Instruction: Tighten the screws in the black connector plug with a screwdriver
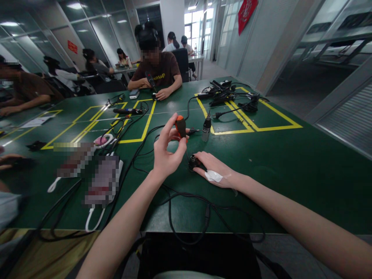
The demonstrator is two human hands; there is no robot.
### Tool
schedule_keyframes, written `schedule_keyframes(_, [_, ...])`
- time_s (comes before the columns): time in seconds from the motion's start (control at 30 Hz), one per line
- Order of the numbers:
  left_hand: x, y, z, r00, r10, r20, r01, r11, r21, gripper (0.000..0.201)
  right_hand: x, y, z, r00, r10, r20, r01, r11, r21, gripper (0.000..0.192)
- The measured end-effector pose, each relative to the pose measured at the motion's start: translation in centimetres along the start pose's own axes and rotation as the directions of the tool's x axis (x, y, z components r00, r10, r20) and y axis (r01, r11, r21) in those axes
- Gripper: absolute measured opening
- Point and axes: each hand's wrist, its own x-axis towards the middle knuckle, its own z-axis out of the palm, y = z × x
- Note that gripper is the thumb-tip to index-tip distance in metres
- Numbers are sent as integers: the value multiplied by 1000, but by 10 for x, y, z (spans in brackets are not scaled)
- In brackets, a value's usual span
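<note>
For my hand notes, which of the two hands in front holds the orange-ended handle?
The left hand, raised higher, pinching the handle; the right hand, lower, holds a black part instead.

Both forearms are bare along all that shows: the left arm [124, 217] at the lower left of the frame, the right arm [290, 209] at the lower right. The left hand [167, 157], near the middle, is bare and slim-fingered. The right hand [215, 162], just right of the middle, is bare too, with a white patch [213, 176] on it near the wrist, uneven in outline, slightly crumpled, a thin see-through strip trailing from its right end. At the bottom edge, middle, shows a rounded band of pale cloth [187, 275]. The black shape [200, 254] above it is too dark to tell as clothing or seat.
</note>
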Motion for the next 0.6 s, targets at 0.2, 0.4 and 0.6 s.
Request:
schedule_keyframes(0.2, [1, -4, 0, 999, 36, -41, -33, 998, 53, 61, 0, -1, -1, 1000, 11, 17, -11, 1000, 4, 22])
schedule_keyframes(0.4, [1, 0, -1, 1000, 5, -20, -4, 1000, 17, 68, 0, -3, -2, 1000, 11, 13, -11, 1000, 0, 23])
schedule_keyframes(0.6, [2, 0, -1, 1000, 11, -10, -11, 1000, 4, 65, 0, -4, -3, 1000, 14, 14, -14, 1000, 5, 24])
